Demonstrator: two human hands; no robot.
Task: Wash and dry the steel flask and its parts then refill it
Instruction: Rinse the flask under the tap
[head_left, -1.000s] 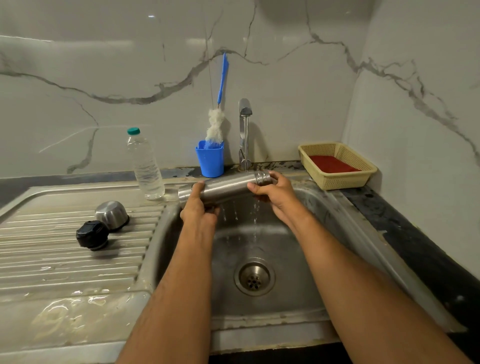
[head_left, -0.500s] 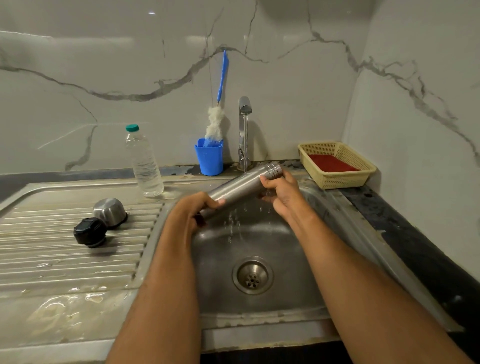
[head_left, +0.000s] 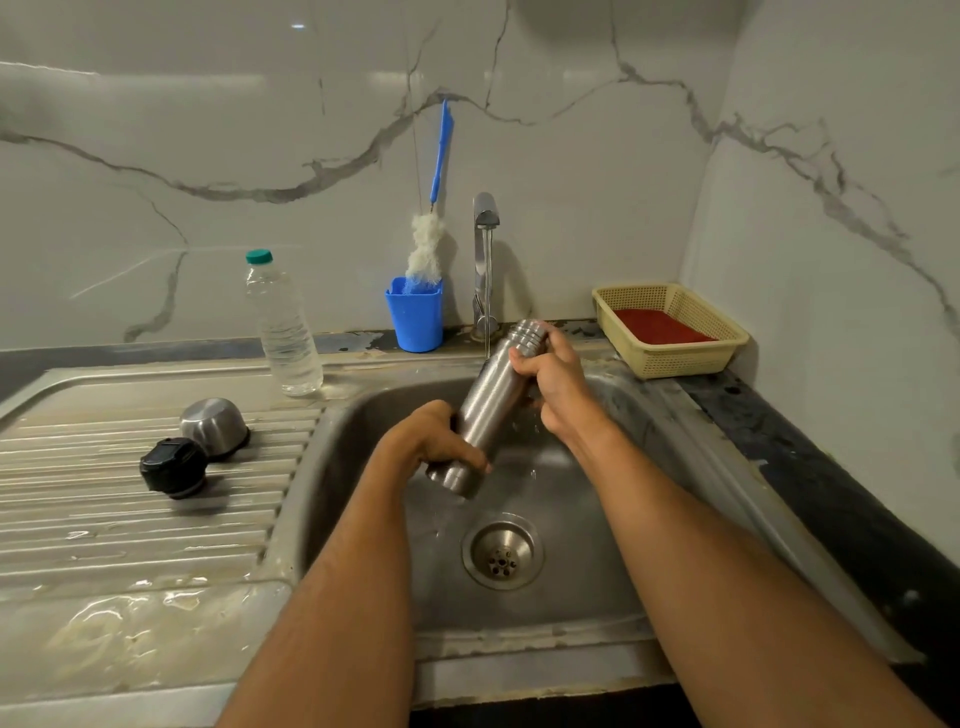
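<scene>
Steel makes up the sink (head_left: 363, 415), and everything here is placed from it. Left of its basin, the ribbed draining surface (head_left: 104, 519) is wet. Over the basin, the steel flask (head_left: 485, 410) is tilted with its open threaded neck up toward the tap (head_left: 485, 218), from which a thin stream runs down beside the neck. The left hand (head_left: 434, 441) wraps its grip round the flask's lower body, and the right hand (head_left: 550, 374) curls its grip round the neck end. Behind the sink, a plastic water bottle (head_left: 283, 332) stands at the left, a blue cup (head_left: 415, 314) with a bottle brush (head_left: 427, 244) beside the tap, and a yellow basket (head_left: 670, 364) with a red cloth at the right. On the draining surface lie the steel cup lid (head_left: 215, 426) and the black stopper (head_left: 171, 466), touching.

By my reading, the flask body is mid-rinse. Whether the two parts are washed I cannot tell; drying and refilling remain.
</scene>
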